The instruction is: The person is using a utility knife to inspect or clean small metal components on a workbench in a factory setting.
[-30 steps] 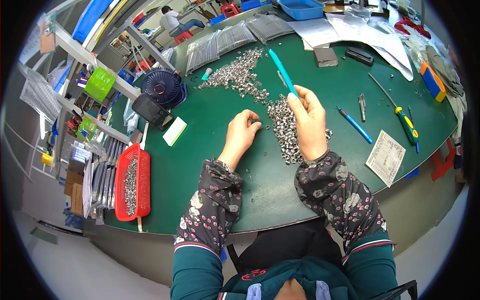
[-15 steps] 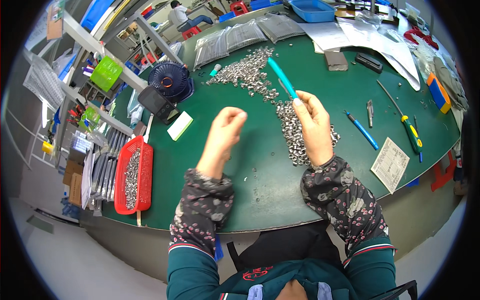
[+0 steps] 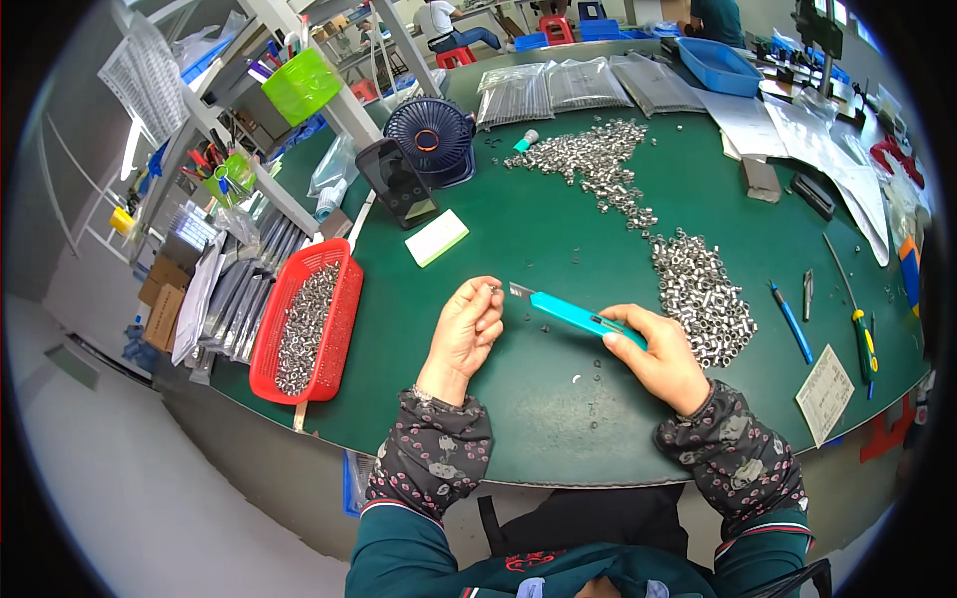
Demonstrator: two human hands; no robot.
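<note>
My right hand (image 3: pixel 658 357) is closed round a turquoise utility knife (image 3: pixel 570 314), its blade out and aimed left. The blade tip is close to the fingertips of my left hand (image 3: pixel 464 334). Those fingers pinch a tiny part that looks like one of the small metal rings, mostly covered by the fingertips. Just right of my right hand lies a pile of short metal rings (image 3: pixel 703 299). Farther back, a second heap of rings (image 3: pixel 598 159) spreads over the green table (image 3: pixel 538 419).
A red basket (image 3: pixel 354 299) with metal pieces stands at the left. Behind it are a phone (image 3: pixel 396 184), a blue fan (image 3: pixel 431 140) and a pale pad (image 3: pixel 437 237). A blue pen (image 3: pixel 791 321), a screwdriver (image 3: pixel 859 334) and a card (image 3: pixel 824 394) lie at the right.
My right hand has swung the knife down and leftward, from pointing up to pointing at my left fingertips. The view has shifted, so the table contents sit farther right.
</note>
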